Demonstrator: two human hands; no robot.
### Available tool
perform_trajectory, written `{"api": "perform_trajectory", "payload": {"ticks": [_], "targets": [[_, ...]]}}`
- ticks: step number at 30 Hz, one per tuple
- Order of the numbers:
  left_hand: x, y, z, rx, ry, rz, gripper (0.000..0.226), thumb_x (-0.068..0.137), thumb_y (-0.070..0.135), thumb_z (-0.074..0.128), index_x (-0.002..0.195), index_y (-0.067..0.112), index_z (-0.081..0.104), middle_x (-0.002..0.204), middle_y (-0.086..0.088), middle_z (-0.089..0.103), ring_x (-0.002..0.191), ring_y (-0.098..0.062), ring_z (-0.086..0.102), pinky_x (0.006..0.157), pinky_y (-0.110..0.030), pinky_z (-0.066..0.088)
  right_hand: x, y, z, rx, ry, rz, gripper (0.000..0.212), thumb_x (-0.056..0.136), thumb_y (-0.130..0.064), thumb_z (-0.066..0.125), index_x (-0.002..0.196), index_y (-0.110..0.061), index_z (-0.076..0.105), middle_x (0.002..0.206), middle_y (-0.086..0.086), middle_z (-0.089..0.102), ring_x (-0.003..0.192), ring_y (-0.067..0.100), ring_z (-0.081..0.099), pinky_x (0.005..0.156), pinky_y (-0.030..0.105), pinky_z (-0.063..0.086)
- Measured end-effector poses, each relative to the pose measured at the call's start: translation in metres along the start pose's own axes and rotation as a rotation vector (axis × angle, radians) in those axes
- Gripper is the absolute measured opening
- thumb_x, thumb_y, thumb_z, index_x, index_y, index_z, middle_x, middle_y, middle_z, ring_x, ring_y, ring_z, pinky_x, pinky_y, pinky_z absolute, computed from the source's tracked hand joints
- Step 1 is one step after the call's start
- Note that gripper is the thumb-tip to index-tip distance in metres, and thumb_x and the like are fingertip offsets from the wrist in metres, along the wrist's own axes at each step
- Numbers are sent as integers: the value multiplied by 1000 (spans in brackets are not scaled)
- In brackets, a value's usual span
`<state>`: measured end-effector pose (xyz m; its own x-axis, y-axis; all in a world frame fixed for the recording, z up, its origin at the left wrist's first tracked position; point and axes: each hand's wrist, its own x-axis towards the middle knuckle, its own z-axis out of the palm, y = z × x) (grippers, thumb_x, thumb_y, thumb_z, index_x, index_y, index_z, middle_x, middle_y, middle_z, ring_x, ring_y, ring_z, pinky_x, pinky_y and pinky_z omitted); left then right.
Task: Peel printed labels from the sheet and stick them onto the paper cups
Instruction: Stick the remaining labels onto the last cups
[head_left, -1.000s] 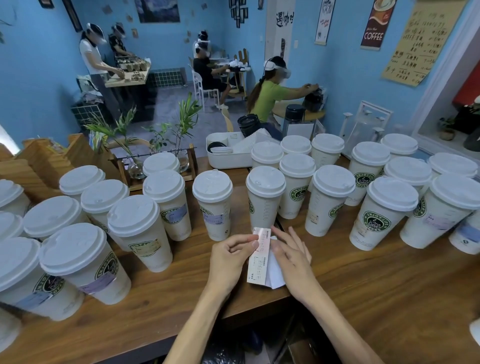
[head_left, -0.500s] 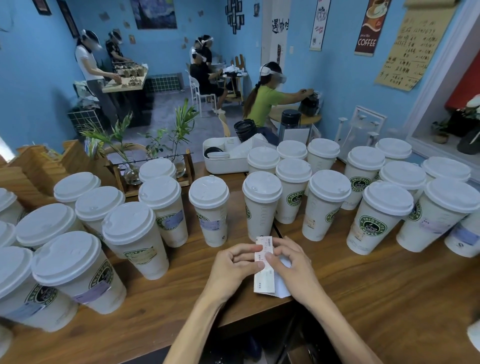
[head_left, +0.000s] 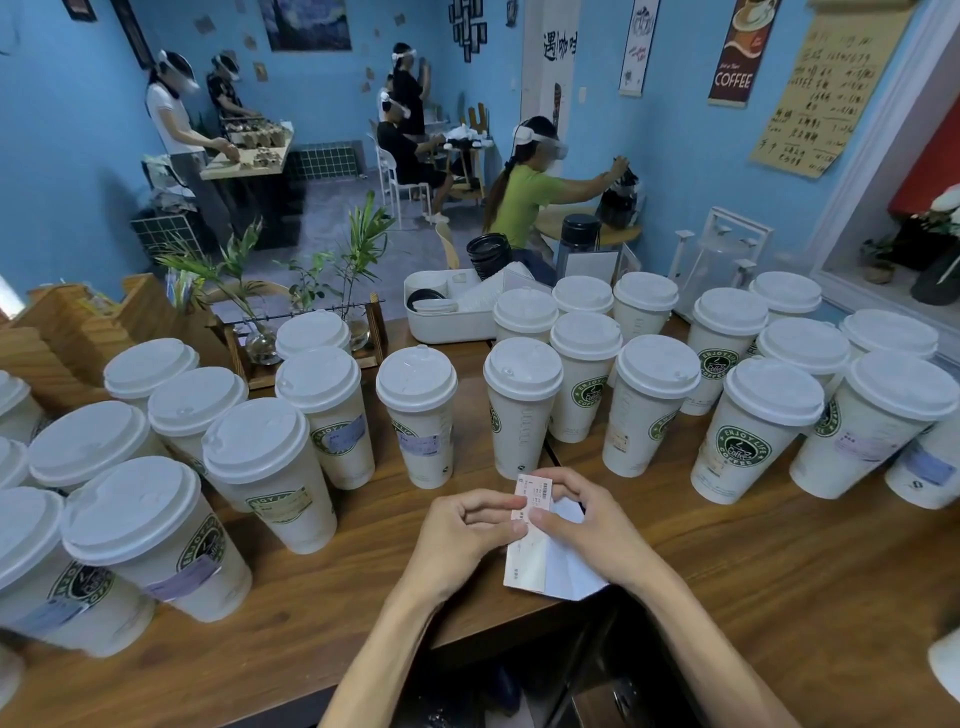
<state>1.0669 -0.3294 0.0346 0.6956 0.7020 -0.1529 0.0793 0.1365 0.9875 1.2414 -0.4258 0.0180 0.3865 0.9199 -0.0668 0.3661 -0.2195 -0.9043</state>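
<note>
Against the moment before, both hands sit nearer the front edge of the wooden counter (head_left: 727, 597), and the label sheet (head_left: 530, 540) has swung from almost upright to a slight slant, its upper end pinched more tightly. My reading is that the peel is only getting started: no label has come free yet.

The left hand (head_left: 462, 535) closes thumb and forefinger on the sheet's left edge near the top. The right hand (head_left: 587, 525) curls over the top right corner, fingertips (head_left: 537, 514) pressed onto the printed face (whether a corner has lifted is too small to tell).

The sheet is a narrow white strip with faint print and a pinkish left margin, white backing paper splaying out behind it. It hangs just in front of the unlabelled cup (head_left: 521, 410), the nearest cup straight ahead and a likely target.
</note>
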Motion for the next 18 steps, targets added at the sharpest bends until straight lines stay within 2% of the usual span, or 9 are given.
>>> {"api": "perform_trajectory", "payload": {"ticks": [3, 7, 12, 14, 17, 18], "targets": [[1, 1, -3, 96, -50, -2, 30, 78, -8, 83, 104, 7, 78, 86, -5, 80, 71, -6, 71, 76, -18, 54, 1, -2, 1, 30, -4, -15, 44, 80, -60, 69, 123, -53, 58, 108, -16, 74, 117, 16, 63, 107, 58, 45], [3, 0, -6, 114, -36, 0, 29, 75, -6, 87, 98, 11, 80, 84, -15, 78, 75, -16, 71, 80, -24, 56, 1, -1, 5, 27, -6, -14, 43, 81, -66, 61, 122, -56, 50, 102, -22, 72, 124, 20, 57, 111, 59, 37], [1, -3, -6, 61, 0, 17, 29, 76, -5, 86, 100, 10, 80, 86, -18, 77, 77, -16, 71, 83, -24, 57, -3, 0, 6, -33, 43, -33, 43, 85, -59, 65, 121, -57, 40, 129, -31, 58, 134, 11, 47, 114, 48, 37], [1, -3, -7, 41, 4, 31, 29, 78, -4, 85, 103, 11, 79, 91, -19, 78, 83, -19, 74, 86, -26, 58, -6, 4, 5, -117, 16, -51, 45, 86, -58, 68, 124, -58, 42, 131, -37, 50, 136, 6, 39, 118, 46, 31], [1, -3, -8, 34, 4, 55, 29, 80, -2, 83, 105, 10, 79, 94, -16, 79, 91, -21, 76, 89, -27, 59, -8, 8, 3, -226, -43, -135, 51, 78, -69, 68, 125, -61, 49, 139, -44, 40, 140, -15, 23, 126, 48, 12], [1, -3, -9, 26, 4, 65, 29, 80, -2, 83, 106, 10, 79, 95, -14, 79, 93, -22, 76, 90, -27, 58, -8, 10, 3, -245, -34, -163, 52, 76, -72, 68, 124, -62, 52, 142, -46, 37, 144, -16, 18, 127, 47, 7]]}}
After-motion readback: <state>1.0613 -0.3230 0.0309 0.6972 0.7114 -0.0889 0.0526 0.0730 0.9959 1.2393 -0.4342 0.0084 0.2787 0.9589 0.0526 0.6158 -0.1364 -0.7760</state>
